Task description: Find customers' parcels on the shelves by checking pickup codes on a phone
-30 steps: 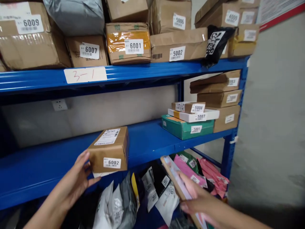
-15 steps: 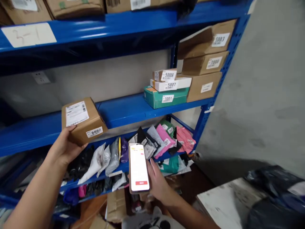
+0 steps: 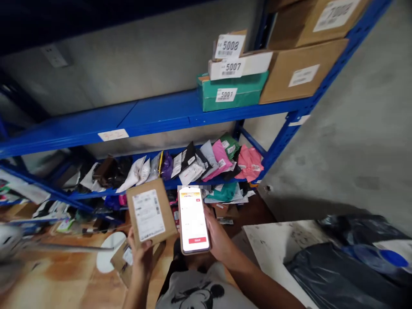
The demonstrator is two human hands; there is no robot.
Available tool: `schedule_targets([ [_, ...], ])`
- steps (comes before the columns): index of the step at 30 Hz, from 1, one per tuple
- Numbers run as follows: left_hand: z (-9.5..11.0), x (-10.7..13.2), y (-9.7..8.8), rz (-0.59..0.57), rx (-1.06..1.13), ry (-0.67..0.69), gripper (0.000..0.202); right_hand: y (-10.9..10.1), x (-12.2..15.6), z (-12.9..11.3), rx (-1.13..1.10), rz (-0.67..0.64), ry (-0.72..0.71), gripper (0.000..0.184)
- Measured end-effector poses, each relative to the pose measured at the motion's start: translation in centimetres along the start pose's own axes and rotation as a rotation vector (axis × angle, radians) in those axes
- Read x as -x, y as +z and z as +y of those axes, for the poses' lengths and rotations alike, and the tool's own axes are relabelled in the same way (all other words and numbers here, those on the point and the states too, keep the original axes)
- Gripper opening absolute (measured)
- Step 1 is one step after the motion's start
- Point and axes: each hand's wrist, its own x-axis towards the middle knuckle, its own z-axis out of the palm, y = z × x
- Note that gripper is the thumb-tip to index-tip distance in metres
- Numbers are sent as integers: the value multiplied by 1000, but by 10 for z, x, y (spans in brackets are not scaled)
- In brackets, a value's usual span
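Note:
A brown cardboard box (image 3: 169, 206) with a white shipping label (image 3: 149, 214) is gripped by my left hand (image 3: 141, 255), thumb on the label face and fingers at its side. It is held in front of the shelving, close to the left of the phone. My right hand (image 3: 216, 234) is wrapped around a smartphone (image 3: 193, 221), whose lit screen faces me with a red button near the bottom. Most of the right fingers are hidden behind the phone.
Blue shelving (image 3: 154, 126) spans the view. On it stand a green box (image 3: 238, 92), a white box (image 3: 257, 64) and cardboard boxes (image 3: 304, 73). Bagged parcels (image 3: 222, 159) line the lower shelf. At right, black bags (image 3: 337, 274) lie on a white table (image 3: 268, 244).
My left hand has brought the box down and right, off the middle shelf's edge to beside the phone. The view has tilted downward. The phone stays in my right hand.

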Motion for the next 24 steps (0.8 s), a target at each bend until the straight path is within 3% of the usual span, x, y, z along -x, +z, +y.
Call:
schedule_targets([
  [4, -37, 38, -12, 67, 147, 13, 74, -10, 6, 21, -114, 20, 203, 67],
  [7, -45, 53, -22, 126, 219, 68, 78, -15, 11, 31, -141, -14, 321, 63],
  [11, -45, 61, -40, 203, 221, 146, 81, -11, 17, 39, -120, -71, 305, 64],
  [18, -34, 73, -81, 265, 187, 183, 86, 25, 24, 69, -44, -325, 315, 105],
  [24, -21, 78, -127, 232, 190, 191, 86, 66, 29, 102, 49, -453, 252, 109],
])
